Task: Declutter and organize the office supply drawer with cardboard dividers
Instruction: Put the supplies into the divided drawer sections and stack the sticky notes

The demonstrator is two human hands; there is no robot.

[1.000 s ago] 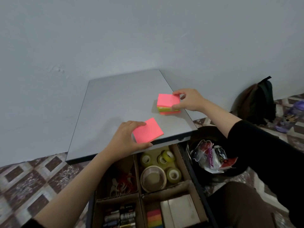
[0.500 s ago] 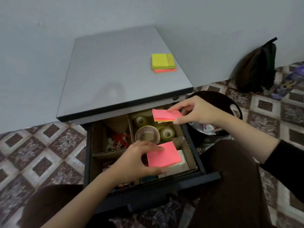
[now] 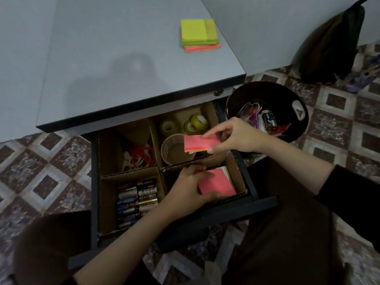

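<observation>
Landmark: the open dark metal drawer [image 3: 247, 179], partitioned into four compartments by brown cardboard dividers [image 3: 131, 174].

1. My left hand [image 3: 188, 189] grips a flat pink sticky-note pad [image 3: 219, 185], fingers on its far edge and thumb on its near edge, inside the drawer's near right compartment.
2. My right hand [image 3: 236, 136] pinches a pink-and-orange sticky-note pad [image 3: 200, 143] between thumb and fingers, above the drawer's far right compartment, over a wide brown tape roll [image 3: 174, 150].
3. Mixed cylindrical batteries [image 3: 136, 199] lie in the near left compartment.
4. A yellow-green-pink sticky-note stack [image 3: 198, 34] sits on the grey top above the drawer.
</observation>
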